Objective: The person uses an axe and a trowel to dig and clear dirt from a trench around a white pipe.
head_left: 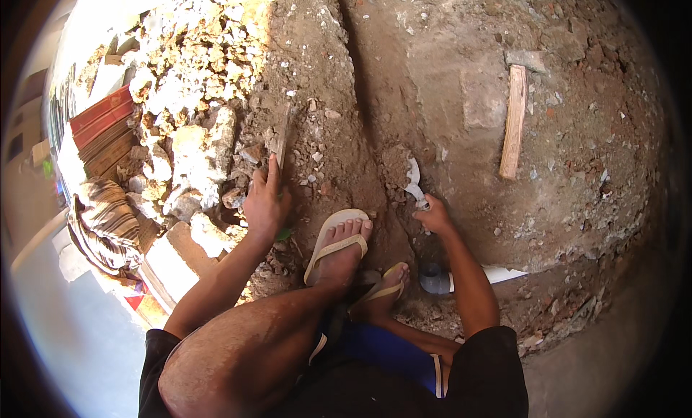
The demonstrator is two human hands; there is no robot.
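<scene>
My right hand point(434, 216) is wrapped round the handle of a trowel point(414, 176). Its pale blade lies at the edge of a narrow trench point(357, 79), with loose brown soil against its left side. On the left, my left hand point(267, 205) grips the near end of a thin, flat, greyish strip point(283, 137), its index finger stretched along it. That strip lies on the soil bank beside rubble, and its exact kind is unclear. Between the hands, my sandalled feet point(340, 248) stand on the dirt next to the trench.
Broken stones and rubble point(209, 79) are heaped at the left. A wooden piece point(513, 122) lies on the dirt at right. Near my right forearm, a grey pipe fitting point(434, 279) joins a white pipe point(497, 274). Striped cloth point(108, 223) sits far left.
</scene>
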